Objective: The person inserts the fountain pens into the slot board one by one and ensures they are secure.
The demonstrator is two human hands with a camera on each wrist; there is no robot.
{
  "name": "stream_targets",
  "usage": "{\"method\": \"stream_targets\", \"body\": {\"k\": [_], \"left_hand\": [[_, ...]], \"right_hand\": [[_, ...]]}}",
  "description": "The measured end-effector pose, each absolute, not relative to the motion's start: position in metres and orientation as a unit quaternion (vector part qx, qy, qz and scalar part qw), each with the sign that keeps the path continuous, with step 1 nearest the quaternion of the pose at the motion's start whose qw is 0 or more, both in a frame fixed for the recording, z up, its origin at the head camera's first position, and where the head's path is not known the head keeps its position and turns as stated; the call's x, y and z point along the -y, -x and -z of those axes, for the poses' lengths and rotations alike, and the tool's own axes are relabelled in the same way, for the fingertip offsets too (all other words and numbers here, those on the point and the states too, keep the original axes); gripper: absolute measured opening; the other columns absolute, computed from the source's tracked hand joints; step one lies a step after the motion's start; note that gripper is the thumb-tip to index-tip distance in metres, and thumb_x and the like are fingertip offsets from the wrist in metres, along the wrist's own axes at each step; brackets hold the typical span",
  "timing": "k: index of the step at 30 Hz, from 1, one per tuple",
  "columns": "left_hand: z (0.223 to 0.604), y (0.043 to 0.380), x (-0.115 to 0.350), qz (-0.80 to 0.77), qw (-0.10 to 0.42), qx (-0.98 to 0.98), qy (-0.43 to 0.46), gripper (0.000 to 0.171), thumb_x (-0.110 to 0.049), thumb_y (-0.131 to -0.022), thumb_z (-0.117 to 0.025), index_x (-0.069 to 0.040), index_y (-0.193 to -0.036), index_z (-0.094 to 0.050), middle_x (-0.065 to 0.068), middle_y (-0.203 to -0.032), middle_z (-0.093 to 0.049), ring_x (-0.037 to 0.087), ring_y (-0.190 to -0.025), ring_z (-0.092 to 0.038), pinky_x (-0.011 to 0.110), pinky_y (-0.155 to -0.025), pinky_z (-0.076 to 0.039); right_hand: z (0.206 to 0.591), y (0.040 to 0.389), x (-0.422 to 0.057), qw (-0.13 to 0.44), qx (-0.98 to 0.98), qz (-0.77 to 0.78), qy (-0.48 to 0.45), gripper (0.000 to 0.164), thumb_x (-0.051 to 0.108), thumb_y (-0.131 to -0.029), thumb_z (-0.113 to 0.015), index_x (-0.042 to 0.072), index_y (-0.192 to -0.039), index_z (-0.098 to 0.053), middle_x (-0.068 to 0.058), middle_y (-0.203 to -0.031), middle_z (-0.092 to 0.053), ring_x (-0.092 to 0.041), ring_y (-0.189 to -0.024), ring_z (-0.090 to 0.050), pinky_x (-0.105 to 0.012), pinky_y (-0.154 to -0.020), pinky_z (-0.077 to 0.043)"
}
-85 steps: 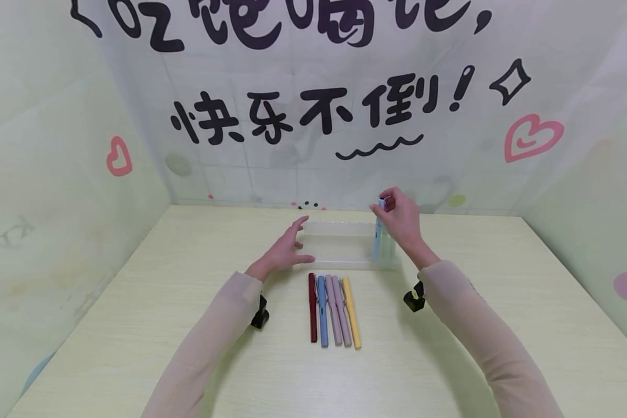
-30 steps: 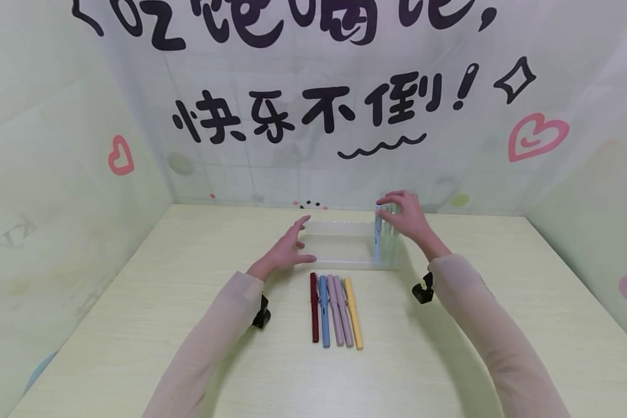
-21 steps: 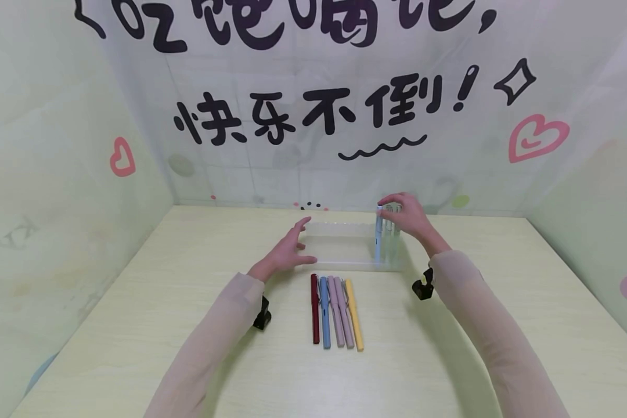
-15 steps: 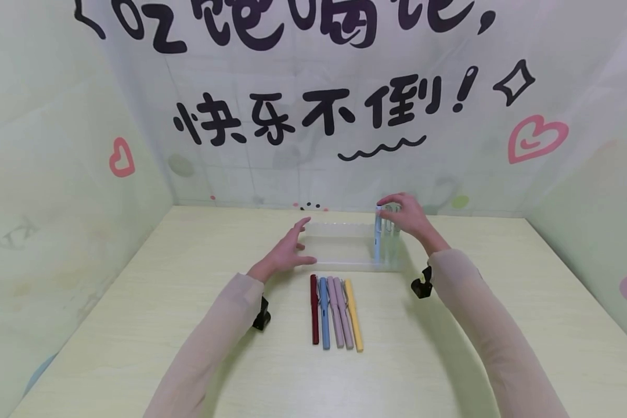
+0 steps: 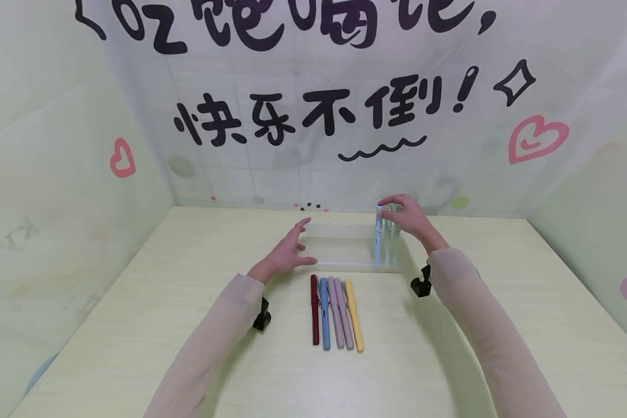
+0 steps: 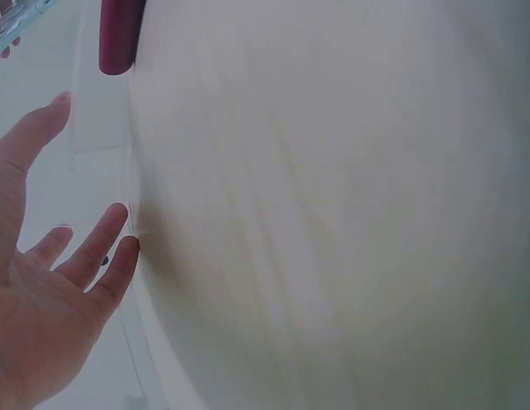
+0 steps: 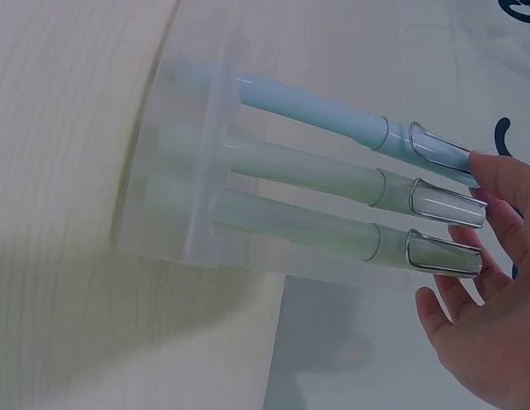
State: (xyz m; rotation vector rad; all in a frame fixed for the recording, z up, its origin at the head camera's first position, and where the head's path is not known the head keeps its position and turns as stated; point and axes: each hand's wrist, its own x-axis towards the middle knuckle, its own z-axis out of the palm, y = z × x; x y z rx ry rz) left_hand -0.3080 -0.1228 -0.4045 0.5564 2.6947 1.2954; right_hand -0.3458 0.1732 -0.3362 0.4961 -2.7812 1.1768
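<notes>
A translucent pen rack [image 5: 339, 267] stands at the back of the table. Upright at its right end are a light blue pen [image 7: 312, 113] and two pale green pens, the nearer-middle green pen [image 7: 303, 175] and the outer green pen [image 7: 295, 224], all with wire clips. My right hand [image 5: 409, 216] pinches the light blue pen by its cap end between thumb and fingers; its lower end sits in the rack. My left hand [image 5: 284, 251] has thumb and fingers spread at the rack's left end, fingertips right at its edge.
In front of the rack lie a dark red pen [image 5: 314, 310], a blue pen [image 5: 325, 313], two mauve pens [image 5: 337, 313] and a yellow pen [image 5: 354, 316], side by side. A printed cloth wall [image 5: 271, 186] rises close behind the rack.
Since the oldest frame, my right hand has shifted slightly right and down, and the light blue pen stands straighter and lower. The green pens' clips have come into view. My left hand stays put.
</notes>
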Motion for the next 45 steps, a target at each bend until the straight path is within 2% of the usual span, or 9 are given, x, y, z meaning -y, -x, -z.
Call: {"method": "stream_targets", "body": {"k": [4,14,25,35,41,45], "left_hand": [[0.405,0.308,0.123,-0.425,0.051,-0.886,-0.179,0.098,-0.017,-0.072,-0.074,-0.028,-0.141,-0.006,0.016,-0.141,-0.021,0.029,-0.103,-0.050,0.042,-0.084,-0.042],[0.406,0.307,0.123,-0.425,0.051,-0.885,-0.186,0.098,-0.016,-0.072,-0.074,-0.023,-0.142,-0.006,0.017,-0.140,-0.020,0.030,-0.103,-0.049,0.043,-0.084,-0.042],[0.406,0.307,0.123,-0.427,0.051,-0.884,-0.187,0.097,-0.015,-0.072,-0.074,-0.025,-0.142,-0.006,0.017,-0.140,-0.021,0.030,-0.103,-0.050,0.043,-0.083,-0.042],[0.404,0.307,0.123,-0.428,0.051,-0.883,-0.188,0.098,-0.014,-0.072,-0.074,-0.027,-0.141,-0.005,0.018,-0.140,-0.020,0.031,-0.104,-0.049,0.044,-0.083,-0.042],[0.404,0.308,0.123,-0.423,0.050,-0.886,-0.183,0.098,-0.015,-0.072,-0.074,-0.029,-0.141,-0.005,0.017,-0.140,-0.020,0.030,-0.104,-0.049,0.044,-0.084,-0.042],[0.405,0.309,0.123,-0.423,0.048,-0.886,-0.184,0.097,-0.016,-0.072,-0.074,-0.025,-0.141,-0.006,0.017,-0.140,-0.021,0.030,-0.103,-0.050,0.043,-0.084,-0.042]], "right_hand": [[0.337,0.347,-0.173,0.043,0.907,-0.383,-0.168,0.029,0.016,-0.085,-0.058,0.001,-0.110,-0.058,-0.017,-0.121,-0.046,-0.033,-0.116,-0.034,-0.050,-0.096,-0.022],[0.339,0.346,-0.172,0.041,0.900,-0.397,-0.173,0.030,0.015,-0.085,-0.058,0.001,-0.111,-0.057,-0.017,-0.120,-0.047,-0.033,-0.114,-0.035,-0.050,-0.094,-0.025],[0.336,0.343,-0.175,0.043,0.900,-0.399,-0.171,0.034,0.017,-0.085,-0.057,0.001,-0.115,-0.055,-0.016,-0.122,-0.045,-0.032,-0.116,-0.034,-0.049,-0.095,-0.025],[0.326,0.334,-0.178,0.091,0.870,-0.457,-0.160,0.033,0.016,-0.085,-0.058,0.001,-0.115,-0.055,-0.014,-0.121,-0.045,-0.027,-0.115,-0.036,-0.045,-0.096,-0.025],[0.323,0.323,-0.175,0.106,0.849,-0.481,-0.190,0.030,0.013,-0.084,-0.058,0.000,-0.111,-0.057,-0.013,-0.118,-0.048,-0.026,-0.114,-0.037,-0.044,-0.096,-0.025],[0.325,0.314,-0.169,0.109,0.834,-0.492,-0.223,0.028,0.010,-0.084,-0.058,-0.002,-0.109,-0.058,-0.014,-0.115,-0.050,-0.026,-0.111,-0.037,-0.047,-0.095,-0.026]]}}
